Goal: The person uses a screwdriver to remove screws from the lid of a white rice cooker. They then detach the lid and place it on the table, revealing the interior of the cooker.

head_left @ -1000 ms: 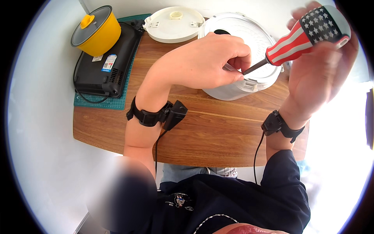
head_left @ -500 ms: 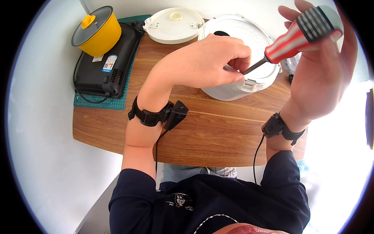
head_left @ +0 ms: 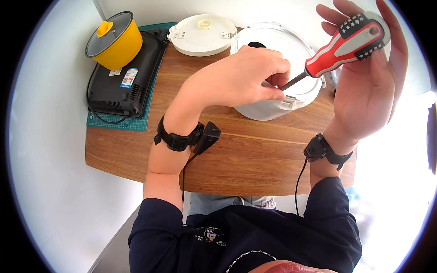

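A screwdriver (head_left: 334,54) with a red, white and black star-patterned handle slants down to the left over a round white appliance body (head_left: 264,109). My right hand (head_left: 364,100) holds its handle between the thumb and the raised fingers. At the lower end of the shaft, my left hand (head_left: 246,77) is closed in a pinch beside the appliance's front rim. The thumb and fingers hide the screwdriver's tip, and I cannot make out what is between them. Close by the left thumb is a pale clip-like part (head_left: 290,102) on the rim.
A detached round white lid (head_left: 195,43) lies behind my left hand. On the left, a yellow pot (head_left: 120,50) with a grey lid stands on an upturned-looking black appliance (head_left: 107,93), over a green cutting mat (head_left: 141,123). The wooden table (head_left: 218,168) has a curved front edge.
The screwdriver handle has turned about its axis, and my right hand has shifted slightly, its fingers more spread. My left hand keeps its pinch at the rim. The whole view has shifted slightly.
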{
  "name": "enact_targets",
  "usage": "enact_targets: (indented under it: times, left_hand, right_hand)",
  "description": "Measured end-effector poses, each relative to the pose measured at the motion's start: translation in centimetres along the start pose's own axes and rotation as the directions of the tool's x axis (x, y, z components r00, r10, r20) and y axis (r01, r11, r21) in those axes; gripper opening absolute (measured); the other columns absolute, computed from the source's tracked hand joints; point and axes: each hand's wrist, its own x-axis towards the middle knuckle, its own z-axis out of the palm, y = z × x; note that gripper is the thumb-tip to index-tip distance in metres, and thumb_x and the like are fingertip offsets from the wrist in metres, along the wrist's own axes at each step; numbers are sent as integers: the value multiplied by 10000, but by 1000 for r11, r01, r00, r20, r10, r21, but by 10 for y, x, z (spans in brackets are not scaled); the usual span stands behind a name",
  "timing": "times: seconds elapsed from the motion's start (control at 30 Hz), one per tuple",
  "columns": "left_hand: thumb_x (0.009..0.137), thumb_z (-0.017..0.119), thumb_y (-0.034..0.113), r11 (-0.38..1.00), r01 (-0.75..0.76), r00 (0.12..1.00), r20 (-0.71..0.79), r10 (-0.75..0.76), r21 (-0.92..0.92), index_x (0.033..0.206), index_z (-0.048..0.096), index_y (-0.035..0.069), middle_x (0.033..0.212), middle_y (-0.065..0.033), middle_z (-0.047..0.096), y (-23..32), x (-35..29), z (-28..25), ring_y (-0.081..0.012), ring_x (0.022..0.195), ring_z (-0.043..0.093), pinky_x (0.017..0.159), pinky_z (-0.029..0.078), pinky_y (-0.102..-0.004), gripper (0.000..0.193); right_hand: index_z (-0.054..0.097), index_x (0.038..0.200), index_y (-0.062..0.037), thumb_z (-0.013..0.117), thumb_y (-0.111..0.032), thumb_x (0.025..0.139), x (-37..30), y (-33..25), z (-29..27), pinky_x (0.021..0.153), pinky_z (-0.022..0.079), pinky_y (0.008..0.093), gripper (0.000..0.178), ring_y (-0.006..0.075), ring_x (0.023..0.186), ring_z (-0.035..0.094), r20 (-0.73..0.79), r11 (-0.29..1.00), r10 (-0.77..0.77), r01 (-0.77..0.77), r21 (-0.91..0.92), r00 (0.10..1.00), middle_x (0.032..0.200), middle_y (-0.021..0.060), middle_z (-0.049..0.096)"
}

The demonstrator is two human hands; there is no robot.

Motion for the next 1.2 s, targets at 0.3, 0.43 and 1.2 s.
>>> enact_targets:
  times: [0.3, 0.43, 1.2]
  left_hand:
    - [843, 837, 197, 992, -62, 998, -18, 65, 108, 861, 603, 14, 853, -84, 607, 3, 3, -1, -229, 776, 582, 710, 488, -358, 298]
    - [842, 836, 230, 977, -74, 995, -45, 85, 198, 841, 609, 24, 830, -85, 603, 7, 1, -1, -239, 792, 576, 703, 480, -363, 307]
    - [758, 775, -113, 983, -117, 845, -506, 172, 139, 894, 711, 27, 869, -93, 710, 49, 3, 5, -192, 768, 676, 671, 535, -271, 205]
  right_hand:
    - [415, 1498, -15, 531, -123, 1005, 8, 39, -17, 718, 590, 266, 518, 221, 868, 725, 129, 924, -298, 252, 288, 946, 1024, 125, 707]
    - [371, 1529, -12, 437, -56, 1032, 7, 12, -18, 740, 606, 306, 504, 249, 864, 735, 112, 950, -2, -33, 309, 994, 1021, 153, 699]
    - [436, 1308, 37, 477, -15, 976, 44, 152, -174, 904, 525, 440, 339, 353, 1061, 541, -178, 383, 152, 108, 917, 972, 1195, 291, 473]
